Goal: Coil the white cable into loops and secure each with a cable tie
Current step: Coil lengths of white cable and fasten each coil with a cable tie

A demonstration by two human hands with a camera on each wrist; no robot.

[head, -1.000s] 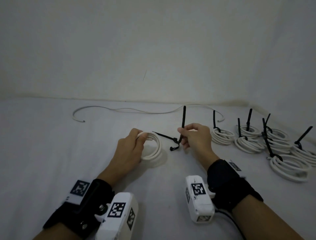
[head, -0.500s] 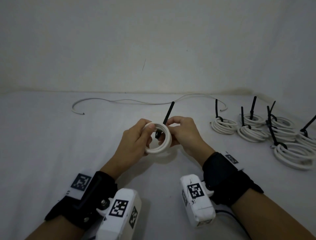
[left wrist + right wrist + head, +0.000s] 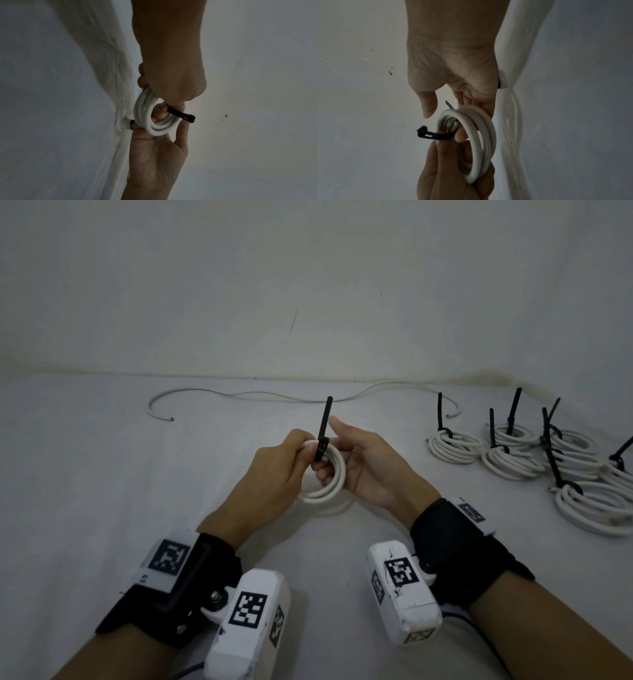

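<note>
white cable coil, black cable tie upright

We saw our right hand reaching down from twelve o'clock, thumb straight, fingers behind the white cable coil. From six o'clock our left hand gripped the coil and pinched the black cable tie, head pointing toward nine o'clock.

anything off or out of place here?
Nothing stands out. Left hand grips the white coil and black cable tie; right hand supports the coil. Tied coils sit at right, and a loose cable lies behind.
</note>
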